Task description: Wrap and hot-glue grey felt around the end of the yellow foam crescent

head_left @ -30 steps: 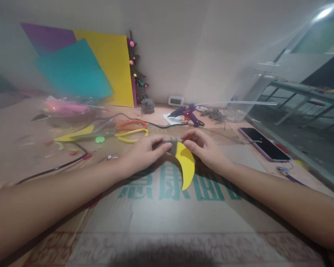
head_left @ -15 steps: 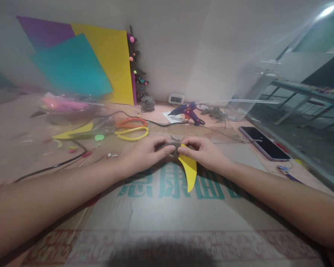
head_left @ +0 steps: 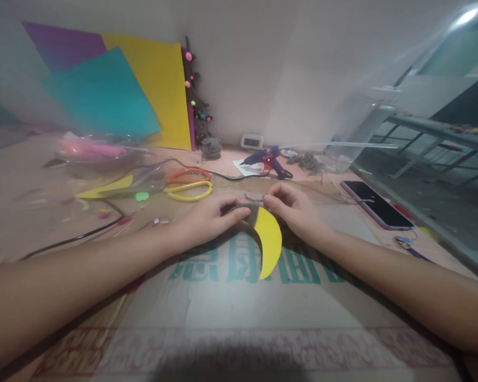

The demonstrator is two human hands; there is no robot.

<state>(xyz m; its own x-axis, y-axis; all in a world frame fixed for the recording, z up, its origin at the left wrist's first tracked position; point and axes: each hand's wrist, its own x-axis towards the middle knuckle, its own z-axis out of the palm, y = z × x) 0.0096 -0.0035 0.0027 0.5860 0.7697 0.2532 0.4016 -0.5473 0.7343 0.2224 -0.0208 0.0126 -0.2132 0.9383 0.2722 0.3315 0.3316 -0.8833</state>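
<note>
A yellow crescent-shaped piece (head_left: 271,241) hangs down at the centre, its upper part partly wrapped in dark grey cord (head_left: 252,215). My left hand (head_left: 217,217) pinches the wrapped end between thumb and fingers. Just right of the wrapping, my right hand (head_left: 289,207) is closed on a thin twisted end of the cord (head_left: 255,198), clear of the yellow surface. Part of the wrapped end is hidden by my left fingers.
Scissors with orange and yellow handles (head_left: 189,192) lie at the left. Behind are a glue gun (head_left: 269,159), a small white clock (head_left: 252,141) and coloured sheets (head_left: 103,95). A phone (head_left: 378,204) lies at the right.
My right hand has let go of the yellow piece and moved up and right with the cord end. The piece's lower tip has swung slightly left.
</note>
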